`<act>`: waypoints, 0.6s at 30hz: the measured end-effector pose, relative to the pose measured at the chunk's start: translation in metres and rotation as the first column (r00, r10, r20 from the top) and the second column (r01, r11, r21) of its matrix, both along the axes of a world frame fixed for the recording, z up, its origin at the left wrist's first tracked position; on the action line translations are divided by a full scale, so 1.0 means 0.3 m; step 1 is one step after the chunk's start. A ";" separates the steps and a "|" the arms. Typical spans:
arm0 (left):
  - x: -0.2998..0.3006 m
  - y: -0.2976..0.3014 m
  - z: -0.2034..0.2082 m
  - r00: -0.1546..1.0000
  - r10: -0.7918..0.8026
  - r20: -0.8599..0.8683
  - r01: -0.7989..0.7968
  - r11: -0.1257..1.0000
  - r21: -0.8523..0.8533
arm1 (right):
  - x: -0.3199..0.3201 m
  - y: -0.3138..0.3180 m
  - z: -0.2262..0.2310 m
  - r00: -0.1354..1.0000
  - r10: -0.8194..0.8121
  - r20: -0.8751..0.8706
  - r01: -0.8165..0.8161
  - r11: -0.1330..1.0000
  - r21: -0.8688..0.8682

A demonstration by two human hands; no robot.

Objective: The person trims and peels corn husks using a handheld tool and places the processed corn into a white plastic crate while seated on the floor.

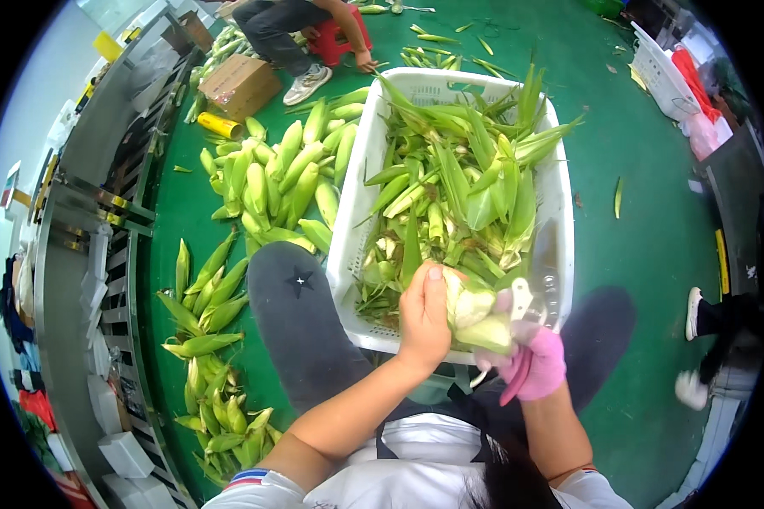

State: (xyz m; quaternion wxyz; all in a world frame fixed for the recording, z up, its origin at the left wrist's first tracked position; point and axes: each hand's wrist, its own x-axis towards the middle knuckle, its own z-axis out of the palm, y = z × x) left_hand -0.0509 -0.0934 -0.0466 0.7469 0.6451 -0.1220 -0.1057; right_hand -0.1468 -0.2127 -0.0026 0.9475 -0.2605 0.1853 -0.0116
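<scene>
My bare left hand [426, 316] is wrapped round a pale green ear of corn [477, 318], just above the near end of a white plastic basket [341, 280]. At the other end of the corn is my right hand [536, 365], in a pink glove, its fingers closed round a cutting tool [522, 297] with white parts and a shiny metal part. Motion smears the tool, so its exact kind is unclear. Loose green corn husks [467, 182] fill the basket between my knees.
Unpeeled corn ears [280, 182] lie piled left of the basket, with another row of ears [208, 305] beside the metal rack [98, 199]. A cardboard box [239, 86] and a person on a red stool [331, 42] are beyond. Far right stands another white basket [662, 72].
</scene>
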 end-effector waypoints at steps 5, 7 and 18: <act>0.052 0.064 0.047 0.934 -0.035 0.357 -0.088 0.943 0.321 | 0.064 -0.071 0.083 0.991 0.114 -0.065 -0.117 0.546 -0.830; 0.055 0.064 0.067 0.904 -0.109 0.413 -0.052 0.932 0.359 | 0.101 -0.085 0.055 0.975 0.219 -0.026 -0.072 0.204 -0.976; 0.136 0.092 0.027 0.962 -0.265 -0.063 0.256 0.959 -0.122 | 0.221 -0.103 0.016 0.930 0.329 0.161 -0.286 0.926 -0.245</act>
